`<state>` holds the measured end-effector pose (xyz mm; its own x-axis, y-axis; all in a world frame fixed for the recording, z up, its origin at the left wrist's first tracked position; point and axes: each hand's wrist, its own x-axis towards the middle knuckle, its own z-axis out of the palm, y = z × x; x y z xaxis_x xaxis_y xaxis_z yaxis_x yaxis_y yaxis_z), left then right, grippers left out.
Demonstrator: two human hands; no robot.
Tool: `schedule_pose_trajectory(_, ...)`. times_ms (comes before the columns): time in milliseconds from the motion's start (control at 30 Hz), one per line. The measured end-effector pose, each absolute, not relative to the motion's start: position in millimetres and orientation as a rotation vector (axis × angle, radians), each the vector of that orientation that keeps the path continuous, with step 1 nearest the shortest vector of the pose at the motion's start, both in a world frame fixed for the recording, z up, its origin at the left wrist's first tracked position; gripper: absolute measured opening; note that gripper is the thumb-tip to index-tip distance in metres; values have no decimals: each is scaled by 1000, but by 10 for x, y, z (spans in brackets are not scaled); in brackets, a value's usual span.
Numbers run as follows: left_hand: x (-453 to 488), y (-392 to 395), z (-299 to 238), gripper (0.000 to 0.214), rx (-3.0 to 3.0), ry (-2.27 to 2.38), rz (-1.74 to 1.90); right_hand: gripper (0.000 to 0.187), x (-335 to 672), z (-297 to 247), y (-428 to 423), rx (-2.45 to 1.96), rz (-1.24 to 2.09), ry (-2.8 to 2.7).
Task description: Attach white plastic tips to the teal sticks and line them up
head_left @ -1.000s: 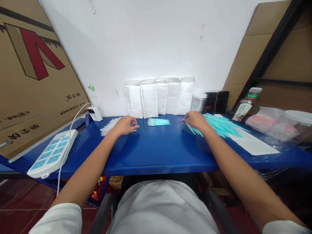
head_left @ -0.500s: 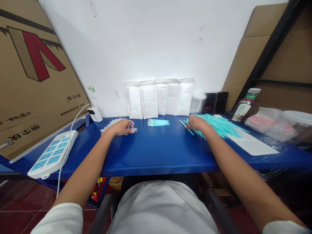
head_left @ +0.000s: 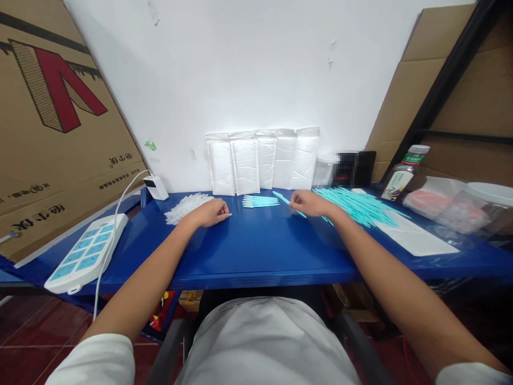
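Observation:
My left hand (head_left: 212,212) is closed in a pinch on a small clear plastic piece (head_left: 230,215), whose tip pokes out past the fingertips. Behind that wrist lies a heap of similar clear pieces (head_left: 182,208). My right hand (head_left: 308,203) grips a thin teal stick (head_left: 282,197), its ends showing on both sides of the fingers. Between the hands, a neat row of teal sticks with pale, clear-looking left ends (head_left: 260,201) rests on the blue table (head_left: 256,246). A loose pile of teal sticks (head_left: 356,205) spreads to the right of my right hand.
Several white padded packets (head_left: 260,163) lean against the wall. A white power strip (head_left: 86,254) and a corded white device (head_left: 156,188) are at left. A bottle (head_left: 404,172), a clear jar (head_left: 324,170) and a white sheet (head_left: 419,235) are at right.
My right hand has moved left off the pile with a teal stick. My left hand has drawn away from the clear heap, slightly right, its fingers now closed on one piece.

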<state>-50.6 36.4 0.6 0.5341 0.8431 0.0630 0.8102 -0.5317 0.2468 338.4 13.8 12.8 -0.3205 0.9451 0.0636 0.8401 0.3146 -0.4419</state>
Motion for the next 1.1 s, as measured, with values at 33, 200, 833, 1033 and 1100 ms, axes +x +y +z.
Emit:
schedule_pose_trajectory(33, -487, 359, -6, 32, 2612, 1387, 269, 5, 3370, 127, 127, -1572, 516, -2246)
schedule_pose_trajectory(200, -415, 333, -59, 23, 2679, 1314, 372, 4, 3332, 111, 97, -1460, 634, -2164)
schedule_pose_trajectory(833, -19, 179, -150, 34, 2333, 1071, 767, 25, 3214, 166, 53, -1116, 733, -2005)
schedule_pose_trajectory(1033, 9, 191, -148, 47, 2178, 1065, 845, 32, 3177, 176, 19, -1068, 864, -1975)
schedule_pose_trajectory(1100, 14, 189, -144, 50, 2161, 1061, 863, 32, 3172, 175, 16, -1059, 871, -1969)
